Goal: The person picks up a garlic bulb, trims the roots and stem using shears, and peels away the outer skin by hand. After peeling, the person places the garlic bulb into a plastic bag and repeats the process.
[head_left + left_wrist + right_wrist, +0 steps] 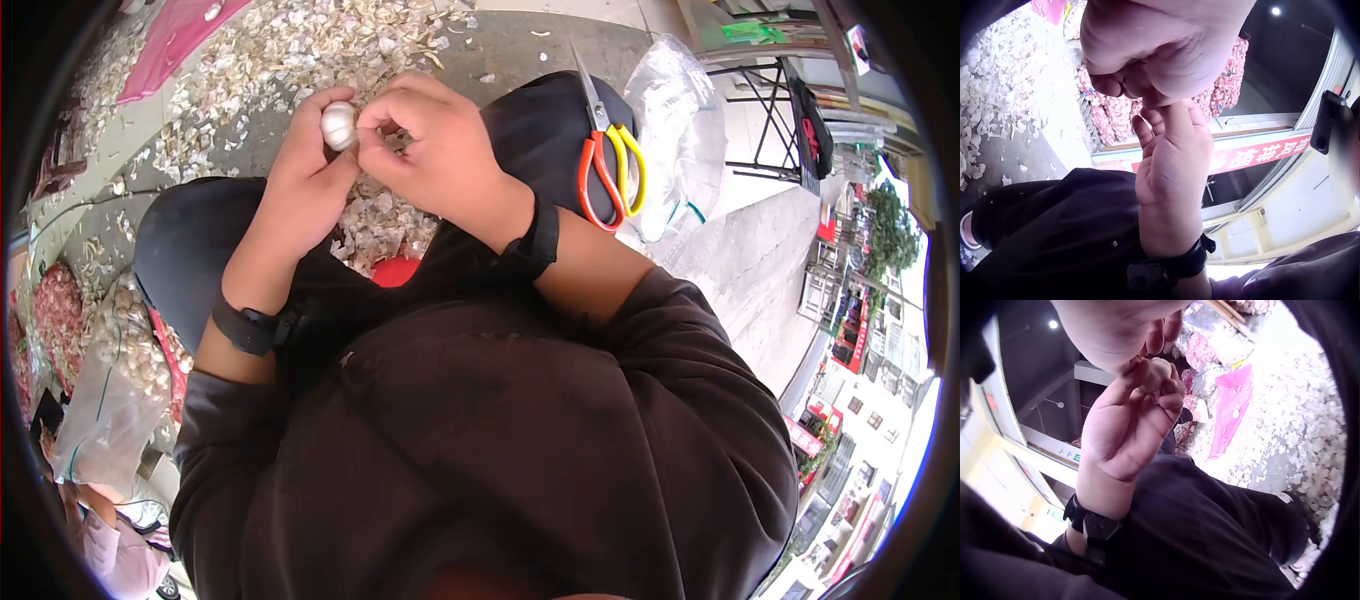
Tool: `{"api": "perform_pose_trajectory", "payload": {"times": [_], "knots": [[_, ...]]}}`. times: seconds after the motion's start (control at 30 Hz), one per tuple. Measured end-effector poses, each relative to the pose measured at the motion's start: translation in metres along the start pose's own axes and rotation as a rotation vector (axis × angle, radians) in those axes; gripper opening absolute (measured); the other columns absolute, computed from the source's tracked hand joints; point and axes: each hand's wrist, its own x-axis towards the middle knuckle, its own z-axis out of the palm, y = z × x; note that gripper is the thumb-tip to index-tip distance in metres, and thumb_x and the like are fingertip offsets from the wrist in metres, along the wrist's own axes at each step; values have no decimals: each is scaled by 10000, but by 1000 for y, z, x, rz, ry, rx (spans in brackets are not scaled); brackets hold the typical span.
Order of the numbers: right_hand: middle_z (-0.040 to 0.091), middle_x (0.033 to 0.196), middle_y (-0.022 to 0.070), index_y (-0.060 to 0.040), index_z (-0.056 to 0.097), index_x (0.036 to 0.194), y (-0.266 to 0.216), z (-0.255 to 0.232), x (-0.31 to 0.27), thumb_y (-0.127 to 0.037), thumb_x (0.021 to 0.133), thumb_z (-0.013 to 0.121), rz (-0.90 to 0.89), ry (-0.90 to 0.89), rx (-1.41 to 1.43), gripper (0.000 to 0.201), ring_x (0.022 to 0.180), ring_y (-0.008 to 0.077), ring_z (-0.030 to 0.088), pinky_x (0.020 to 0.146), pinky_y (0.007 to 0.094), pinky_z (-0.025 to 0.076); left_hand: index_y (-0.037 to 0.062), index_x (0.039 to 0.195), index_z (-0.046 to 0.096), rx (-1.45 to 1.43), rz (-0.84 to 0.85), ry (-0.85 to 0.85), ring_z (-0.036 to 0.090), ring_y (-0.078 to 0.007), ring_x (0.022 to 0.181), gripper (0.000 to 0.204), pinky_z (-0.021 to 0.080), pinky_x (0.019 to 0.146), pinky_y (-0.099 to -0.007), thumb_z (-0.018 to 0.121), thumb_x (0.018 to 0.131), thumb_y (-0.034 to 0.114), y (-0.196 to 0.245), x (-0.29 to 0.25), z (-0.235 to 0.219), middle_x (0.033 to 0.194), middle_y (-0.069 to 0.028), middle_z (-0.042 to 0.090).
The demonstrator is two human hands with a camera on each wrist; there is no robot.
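Garlic skins [300, 50] litter the ground. Left hand [310, 175] grips a garlic bulb [338, 125] above the lap; right hand [430, 150] pinches its skin, apparently mid-peel. Pulling the skin away seems next.

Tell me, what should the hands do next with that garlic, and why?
Probably pull off one more bit of skin. The left hand grips the garlic bulb, and the right hand pinches at its side, fingertips right against it. Loose peels already lie heaped below, so peeling looks underway.
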Motion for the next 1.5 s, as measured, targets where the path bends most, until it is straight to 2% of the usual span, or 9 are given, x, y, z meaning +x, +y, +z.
{"api": "perform_pose_trajectory", "payload": {"times": [0.33,0.63,0.77,0.9,1.0,1.03,1.2,1.33,1.5], "knots": [[599,963,194,-25,561,1167,-22,-13,-1,-93,791,662,44,-132,-86,395,859,362,611,747,410,517,-46,1321,465,-303,-89,-150,578,-167,1118,461,462,928,-274,427,875,-154,11,-1,4,1181,-126,615],[610,876,69,-26,577,1090,-35,-153,24,-388,1030,351,603,169,739,430,777,139,585,667,295,501,-25,1238,577,-5,-161,145,563,-141,1139,337,395,1001,-286,504,908,-36,17,-1,-10,1214,-93,636],[642,831,80,-31,595,1023,40,-279,-3,-196,921,633,521,553,-175,197,730,131,619,675,290,534,-14,1200,606,-139,-201,67,573,-140,1120,297,404,984,-274,514,918,0,20,-4,-13,1190,-90,644],[687,923,103,-6,657,1047,121,-346,-90,-111,850,686,1189,254,115,225,782,180,657,726,301,543,-9,1172,617,-117,-133,46,578,-132,1098,268,412,965,-266,514,925,8,18,-6,-13,1163,-82,651],[695,963,66,-29,659,1115,139,-333,-132,-148,847,688,1012,-234,170,294,857,178,651,762,318,528,-4,1153,623,-130,-124,45,580,-116,1064,248,420,939,-256,517,929,15,13,-6,-15,1139,-68,656],[696,965,56,-44,667,1108,122,-314,-130,-180,857,682,1334,-68,440,286,876,175,646,767,315,520,-2,1147,625,-131,-126,43,581,-110,1051,243,422,930,-252,518,931,17,11,-5,-15,1131,-63,657],[616,761,51,-39,679,924,144,-292,-142,-416,871,549,1338,-449,-490,403,649,163,515,607,317,416,7,1133,636,-128,-113,73,580,-92,1004,225,426,902,-245,531,934,28,16,-4,-17,1095,-44,663],[678,985,141,4,633,1158,150,-307,-146,-239,930,472,1095,-837,-585,370,769,202,622,656,327,506,-14,1118,639,-206,136,353,572,-90,1027,208,421,896,-236,547,941,46,39,-6,-68,1115,-67,668],[647,835,93,-11,618,1052,175,-339,-184,-168,934,494,1250,-716,-393,233,686,189,599,603,332,501,-28,1150,619,-29,89,802,575,-147,1105,244,411,941,-267,534,940,63,24,-62,-187,1159,-91,659]]}}
